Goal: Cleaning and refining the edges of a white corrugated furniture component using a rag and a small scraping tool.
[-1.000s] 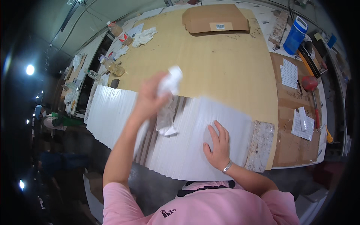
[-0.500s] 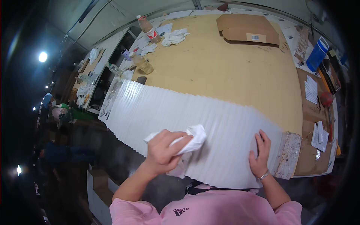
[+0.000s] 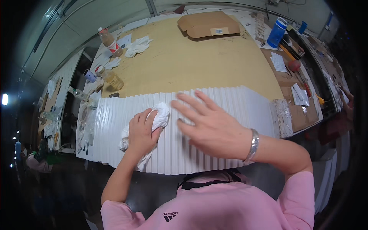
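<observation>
A long row of white ribbed panels [image 3: 234, 103] lies across the near edge of a brown workbench [image 3: 184, 61]. My left hand [image 3: 142, 132] presses a crumpled white cloth [image 3: 159, 117] onto the panels left of centre. My right hand [image 3: 209, 124] is raised above the panels with its fingers spread, holding nothing, and a metal bracelet circles its wrist.
On the bench: a flat cardboard box [image 3: 209, 25] at the back, a blue bottle [image 3: 276, 32] at the right, two drink bottles [image 3: 108, 40] and white rags [image 3: 138, 45] at the left. Papers and tools lie along the right side.
My left hand with the cloth has moved left and further onto the panels. My right hand has lifted off the right end and swung toward the middle, fingers spread.
</observation>
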A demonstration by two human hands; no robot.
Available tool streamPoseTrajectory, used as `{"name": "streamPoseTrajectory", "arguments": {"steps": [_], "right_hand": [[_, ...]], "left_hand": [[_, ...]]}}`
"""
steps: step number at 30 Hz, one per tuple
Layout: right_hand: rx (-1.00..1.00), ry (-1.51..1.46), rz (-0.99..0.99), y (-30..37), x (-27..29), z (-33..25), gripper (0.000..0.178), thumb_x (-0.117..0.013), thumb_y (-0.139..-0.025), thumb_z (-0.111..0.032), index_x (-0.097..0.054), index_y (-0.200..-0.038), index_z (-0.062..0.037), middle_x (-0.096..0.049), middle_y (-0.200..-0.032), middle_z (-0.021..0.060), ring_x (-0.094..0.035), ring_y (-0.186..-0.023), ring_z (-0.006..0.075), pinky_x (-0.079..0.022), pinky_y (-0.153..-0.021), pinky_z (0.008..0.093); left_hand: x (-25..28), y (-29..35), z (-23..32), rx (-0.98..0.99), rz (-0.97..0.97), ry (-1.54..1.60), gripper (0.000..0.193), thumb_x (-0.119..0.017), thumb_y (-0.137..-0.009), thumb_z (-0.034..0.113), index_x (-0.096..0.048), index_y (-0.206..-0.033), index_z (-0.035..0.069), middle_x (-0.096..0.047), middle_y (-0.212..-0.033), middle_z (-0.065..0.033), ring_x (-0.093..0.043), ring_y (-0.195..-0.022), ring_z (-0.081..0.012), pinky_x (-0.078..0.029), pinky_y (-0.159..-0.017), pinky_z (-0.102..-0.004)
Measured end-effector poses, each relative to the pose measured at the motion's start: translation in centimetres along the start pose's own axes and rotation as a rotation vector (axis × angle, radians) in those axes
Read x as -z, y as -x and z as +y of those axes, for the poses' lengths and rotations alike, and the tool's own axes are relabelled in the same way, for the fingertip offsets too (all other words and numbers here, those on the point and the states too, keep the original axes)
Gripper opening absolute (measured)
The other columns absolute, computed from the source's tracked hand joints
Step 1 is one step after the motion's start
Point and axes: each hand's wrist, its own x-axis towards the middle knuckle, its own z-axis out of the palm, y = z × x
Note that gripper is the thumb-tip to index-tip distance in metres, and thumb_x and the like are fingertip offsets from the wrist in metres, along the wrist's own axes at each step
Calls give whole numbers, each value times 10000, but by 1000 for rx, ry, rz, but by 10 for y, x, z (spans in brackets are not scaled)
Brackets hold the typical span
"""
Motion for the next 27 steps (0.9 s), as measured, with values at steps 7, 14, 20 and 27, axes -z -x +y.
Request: {"name": "streamPoseTrajectory", "arguments": {"steps": [7, 14, 20, 27], "right_hand": [[472, 47, 83, -56, 62, -116, 409, -563, -836, -253, -704, -1144, -25, -635, -1233, 181, -431, -1337, 358, -221, -1168, 569], [622, 213, -40, -37, 70, -130, 401, -553, -842, -255, -707, -1132, -25, -639, -1222, 176, -446, -1322, 353, -221, -1171, 564], [654, 400, -183, -17, 80, -117, 395, -545, -846, -257, -710, -1121, -25, -641, -1213, 172, -459, -1310, 350, -221, -1174, 560], [740, 576, -296, 1, 92, -110, 389, -535, -852, -258, -712, -1108, -26, -644, -1203, 166, -475, -1295, 346, -221, -1177, 555]], "left_hand": [[-15, 0, 2, -1, 69, 3, 515, -698, -811, 239, -552, -1282, 87, -545, -1315, -127, -509, -1164, -333, -391, -981, -462], [-1, -1, 22, 42, 92, -292, 629, -706, -808, 275, -501, -1381, 120, -498, -1375, -121, -492, -1184, -343, -395, -968, -490], [13, 40, 14, 172, -108, -132, 653, -706, -801, 212, -485, -1415, 190, -482, -1396, -106, -476, -1239, -342, -403, -979, -499], [62, 66, 27, 304, 416, -28, 543, -610, -792, 1, -586, -1314, 150, -605, -1195, -160, -619, -1024, -366, -504, -863, -427]]}}
